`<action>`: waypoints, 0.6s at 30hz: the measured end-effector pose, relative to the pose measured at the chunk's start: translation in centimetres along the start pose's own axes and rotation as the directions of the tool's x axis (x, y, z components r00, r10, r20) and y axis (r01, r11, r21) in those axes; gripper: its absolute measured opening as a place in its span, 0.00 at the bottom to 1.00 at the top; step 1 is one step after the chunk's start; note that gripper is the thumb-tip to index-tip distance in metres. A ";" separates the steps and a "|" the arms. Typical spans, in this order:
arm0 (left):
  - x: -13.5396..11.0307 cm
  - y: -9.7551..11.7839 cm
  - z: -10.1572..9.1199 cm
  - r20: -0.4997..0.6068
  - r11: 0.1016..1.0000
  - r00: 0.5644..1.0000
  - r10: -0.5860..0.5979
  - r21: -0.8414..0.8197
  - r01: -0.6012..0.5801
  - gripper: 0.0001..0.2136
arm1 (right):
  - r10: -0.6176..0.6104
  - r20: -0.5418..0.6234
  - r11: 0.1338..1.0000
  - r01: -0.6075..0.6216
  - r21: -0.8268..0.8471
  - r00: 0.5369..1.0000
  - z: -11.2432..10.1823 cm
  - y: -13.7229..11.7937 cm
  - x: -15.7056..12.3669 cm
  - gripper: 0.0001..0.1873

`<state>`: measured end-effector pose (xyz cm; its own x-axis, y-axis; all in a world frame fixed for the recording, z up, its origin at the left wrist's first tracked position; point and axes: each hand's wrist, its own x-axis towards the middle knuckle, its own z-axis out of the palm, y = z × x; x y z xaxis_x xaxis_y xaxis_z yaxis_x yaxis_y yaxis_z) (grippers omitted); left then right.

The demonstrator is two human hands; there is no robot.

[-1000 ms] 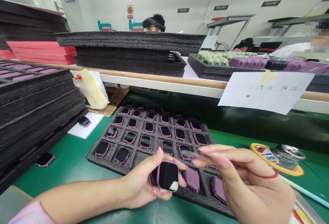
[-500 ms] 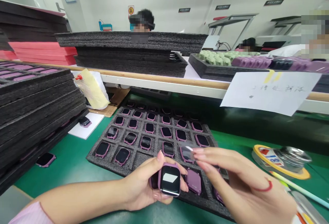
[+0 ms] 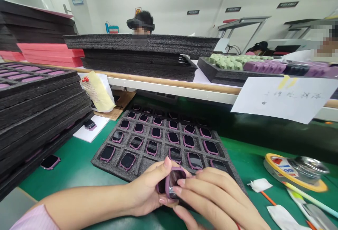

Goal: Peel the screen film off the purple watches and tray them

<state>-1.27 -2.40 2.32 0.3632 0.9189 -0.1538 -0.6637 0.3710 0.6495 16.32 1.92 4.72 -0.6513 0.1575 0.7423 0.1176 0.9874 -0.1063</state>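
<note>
Right fingers (image 3: 190, 184) have moved onto the held watch (image 3: 174, 177).

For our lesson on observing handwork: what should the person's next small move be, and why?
Probably a light stroke of the right hand across the purple-rimmed watch: its fingertips are at the screen, while the left hand supports the watch.

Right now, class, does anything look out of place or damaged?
One loose watch, screen up, lies on the green bench, left of the foam tray. That looks odd because many similar watches sit in tray compartments. The topmost held watch shows no clear damage, though the right hand partly covers it.
</note>
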 end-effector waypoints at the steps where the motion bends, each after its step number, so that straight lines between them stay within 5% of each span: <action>1: 0.0 -0.1 0.0 0.011 0.999 1.000 0.023 0.029 -0.023 0.29 | 0.035 0.006 0.999 -0.035 -0.007 0.999 0.3 0.2 0.0 0.15; 4: 0.1 -0.4 -0.2 0.037 0.989 0.998 0.052 0.134 -0.057 0.28 | 0.184 0.035 0.981 -0.186 0.055 0.982 0.9 0.3 0.1 0.26; 9: 0.1 0.0 -0.1 -0.079 0.993 0.997 -0.001 0.115 0.010 0.30 | 0.281 0.071 0.926 -0.290 0.242 0.957 0.7 0.2 0.1 0.17; 15: -0.1 1.0 0.8 -0.073 0.986 0.993 -0.090 0.131 0.099 0.32 | 0.265 0.066 0.927 -0.272 0.257 0.962 0.5 0.6 0.3 0.21; 18: 0.1 1.0 0.6 -0.144 0.990 0.989 -0.028 0.136 0.048 0.30 | 0.216 0.031 0.958 -0.218 0.187 0.976 0.7 1.0 0.1 0.23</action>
<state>-1.47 -2.01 3.40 0.2838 0.9178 -0.2775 -0.5508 0.3930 0.7363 15.85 2.91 4.24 -0.6331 0.3677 0.6812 0.1147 0.9148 -0.3872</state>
